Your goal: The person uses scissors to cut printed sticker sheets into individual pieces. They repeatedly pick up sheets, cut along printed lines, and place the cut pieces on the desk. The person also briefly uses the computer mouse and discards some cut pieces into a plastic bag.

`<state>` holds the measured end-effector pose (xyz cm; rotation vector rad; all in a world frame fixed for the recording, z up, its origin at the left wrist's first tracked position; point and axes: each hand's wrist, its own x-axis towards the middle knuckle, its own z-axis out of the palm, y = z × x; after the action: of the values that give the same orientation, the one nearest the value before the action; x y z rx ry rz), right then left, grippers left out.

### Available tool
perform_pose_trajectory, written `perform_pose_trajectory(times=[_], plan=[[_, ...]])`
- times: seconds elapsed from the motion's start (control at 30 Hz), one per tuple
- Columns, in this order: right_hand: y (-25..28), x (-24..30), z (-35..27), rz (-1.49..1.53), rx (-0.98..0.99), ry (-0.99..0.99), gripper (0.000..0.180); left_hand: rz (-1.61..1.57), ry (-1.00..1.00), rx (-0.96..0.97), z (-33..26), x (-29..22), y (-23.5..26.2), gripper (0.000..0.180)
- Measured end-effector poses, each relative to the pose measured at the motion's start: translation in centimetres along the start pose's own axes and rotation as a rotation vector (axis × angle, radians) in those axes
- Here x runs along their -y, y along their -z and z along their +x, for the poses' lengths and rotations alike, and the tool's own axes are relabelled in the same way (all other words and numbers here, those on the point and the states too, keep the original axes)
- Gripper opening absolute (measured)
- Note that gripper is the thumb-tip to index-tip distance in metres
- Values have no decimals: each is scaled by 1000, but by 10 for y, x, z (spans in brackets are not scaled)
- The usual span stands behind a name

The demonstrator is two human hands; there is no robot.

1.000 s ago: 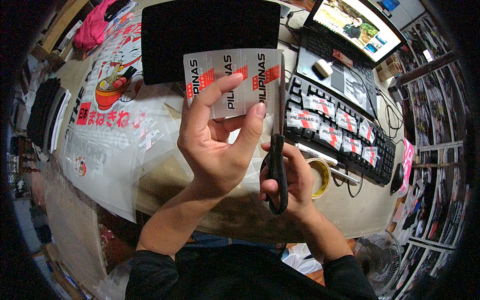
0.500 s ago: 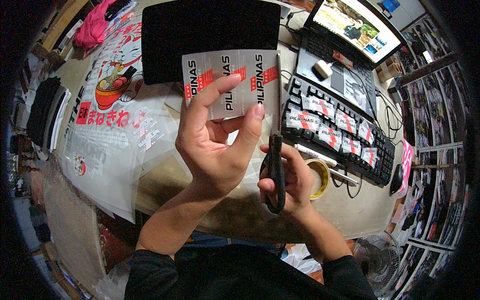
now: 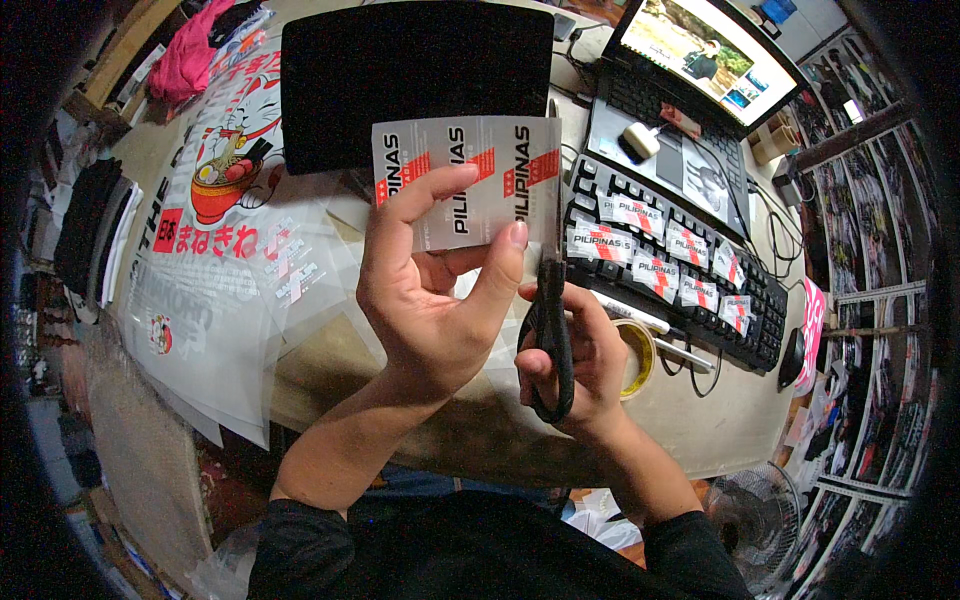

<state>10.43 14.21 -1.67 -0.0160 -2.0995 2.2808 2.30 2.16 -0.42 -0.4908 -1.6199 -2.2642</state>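
My left hand (image 3: 430, 300) pinches a small translucent film sheet (image 3: 491, 203) printed with repeated black lettering and red bands. Thumb and fingers hold it upright over the desk. Black-handled scissors (image 3: 549, 340) are gripped in my right hand (image 3: 592, 355), just below and right of the sheet. Their blades point away from me along the sheet's right edge; part of the blades is hard to make out. Several small cut pieces (image 3: 656, 272) with the same print lie on the black keyboard (image 3: 768, 318) to the right.
A laptop (image 3: 690, 120) with a white earbud case (image 3: 641, 140) on it stands behind the keyboard. A yellow tape roll (image 3: 636, 362) and white pens (image 3: 635, 310) lie near my right hand. Large printed film sheets (image 3: 190, 330) cover the left side. A black panel (image 3: 415, 75) lies at the back.
The film sheet has shifted slightly right and toward me with my left hand. The scissors' handles have tilted a little and look closer together.
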Motion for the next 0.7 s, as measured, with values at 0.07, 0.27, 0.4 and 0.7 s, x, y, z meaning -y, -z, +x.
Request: perform_pose_trajectory(times=[0.07,0.27,0.4,0.7], plan=[[1,2,-1,-9,11,-19,62,13,9,-4,-1,-1,0,43],[8,-6,-2,-3,5,-17,66,-88,-64,-15,9,-2,7,36],[3,-2,-5,189,123,-82,75,80,-82,-78,17,-2,17,36],[2,-11,-3,-17,232,-53,72,222,-123,13,12,7,17,35]])
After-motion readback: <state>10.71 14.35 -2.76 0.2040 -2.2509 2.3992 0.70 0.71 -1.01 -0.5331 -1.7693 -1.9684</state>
